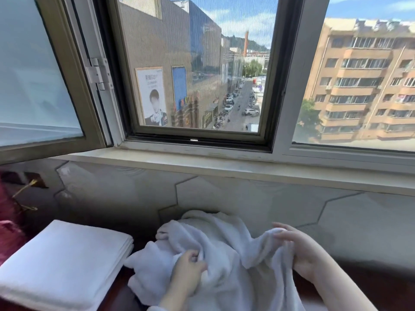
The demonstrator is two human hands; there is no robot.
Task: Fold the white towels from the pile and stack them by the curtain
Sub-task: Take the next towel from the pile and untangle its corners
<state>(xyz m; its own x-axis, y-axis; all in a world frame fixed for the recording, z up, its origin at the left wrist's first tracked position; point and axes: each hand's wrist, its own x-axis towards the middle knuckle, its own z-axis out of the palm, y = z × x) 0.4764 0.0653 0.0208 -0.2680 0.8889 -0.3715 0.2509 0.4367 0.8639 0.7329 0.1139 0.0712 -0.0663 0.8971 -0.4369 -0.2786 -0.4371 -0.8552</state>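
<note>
Already a stack of folded towels (65, 263) lies beside the red curtain (9, 225); both the left hand (187, 271) and right hand (298, 250) clutch a crumpled towel (224, 248), unfolded.

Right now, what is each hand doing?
Left hand: grips the crumpled white towel.
Right hand: holds a raised fold of the same towel.

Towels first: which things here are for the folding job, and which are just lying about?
For the job: crumpled towel, gripped by both hands, the left hand and the right hand; folded stack; red curtain.
Just there: open window; window sill; gold cord.
</note>
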